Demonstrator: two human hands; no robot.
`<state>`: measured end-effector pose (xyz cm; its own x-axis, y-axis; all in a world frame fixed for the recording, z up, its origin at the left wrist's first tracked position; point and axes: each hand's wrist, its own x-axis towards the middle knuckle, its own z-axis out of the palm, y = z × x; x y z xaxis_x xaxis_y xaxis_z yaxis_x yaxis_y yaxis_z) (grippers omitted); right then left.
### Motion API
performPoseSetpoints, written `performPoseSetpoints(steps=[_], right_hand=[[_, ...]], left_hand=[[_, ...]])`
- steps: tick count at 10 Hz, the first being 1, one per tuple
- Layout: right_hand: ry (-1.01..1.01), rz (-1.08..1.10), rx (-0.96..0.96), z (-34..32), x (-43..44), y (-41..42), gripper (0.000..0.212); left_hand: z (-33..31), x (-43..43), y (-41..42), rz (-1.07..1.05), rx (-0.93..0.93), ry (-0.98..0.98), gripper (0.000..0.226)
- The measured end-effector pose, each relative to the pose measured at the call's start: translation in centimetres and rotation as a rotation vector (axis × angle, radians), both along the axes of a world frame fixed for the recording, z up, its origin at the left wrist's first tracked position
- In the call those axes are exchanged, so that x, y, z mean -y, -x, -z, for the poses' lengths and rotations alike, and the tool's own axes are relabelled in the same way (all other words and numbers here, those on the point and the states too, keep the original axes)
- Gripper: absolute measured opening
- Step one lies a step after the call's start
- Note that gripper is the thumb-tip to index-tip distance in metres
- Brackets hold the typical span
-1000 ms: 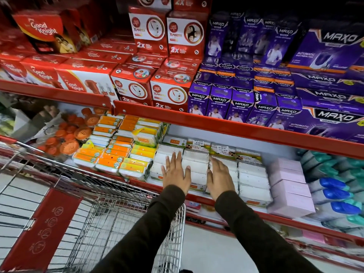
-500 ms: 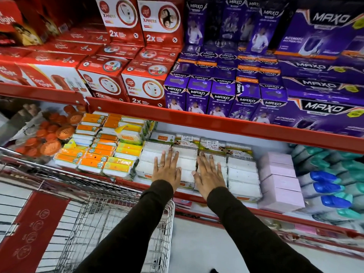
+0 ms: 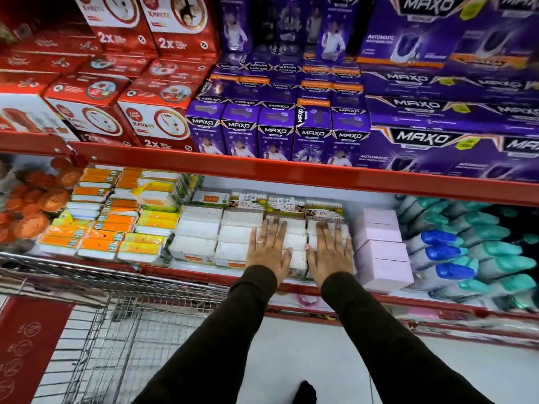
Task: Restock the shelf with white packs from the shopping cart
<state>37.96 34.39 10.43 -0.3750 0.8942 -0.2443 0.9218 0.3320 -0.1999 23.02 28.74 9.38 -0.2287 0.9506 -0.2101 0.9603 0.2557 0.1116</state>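
Note:
White packs [image 3: 204,234] lie in several stacked rows on the lower red shelf [image 3: 291,173], between orange-yellow packs and pink boxes. My left hand [image 3: 269,252] lies flat, fingers spread, on the third row of white packs from the left. My right hand [image 3: 331,252] lies flat beside it on the rightmost row, close to the pink boxes. Neither hand grips anything. The wire shopping cart [image 3: 122,325] stands at the lower left, below the shelf edge; no white packs show inside it.
Pink boxes [image 3: 382,252] stand right of the white packs, then blue- and teal-capped bottles [image 3: 455,252]. Orange-yellow packs [image 3: 116,223] and orange round items [image 3: 38,205] lie to the left. Red boxes [image 3: 131,112] and purple boxes [image 3: 277,123] fill the upper shelf.
Both hands have shifted to the right along the white packs, from the left-middle rows to the two rightmost rows. The camera has moved closer to the shelf.

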Motion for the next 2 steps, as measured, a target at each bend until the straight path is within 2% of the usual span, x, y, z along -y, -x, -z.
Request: performPoseSetpoints(steps=[1, 2], right_hand=[[0.018, -0.002, 0.009, -0.9, 0.0, 0.0, 0.066], [-0.147, 0.008, -0.069, -2.3, 1.2, 0.1, 0.074]], left_hand=[[-0.9, -0.1, 0.3, 0.021, 0.028, 0.018, 0.066], [-2.2, 1.0, 0.7, 0.039, 0.059, -0.089, 0.067]])
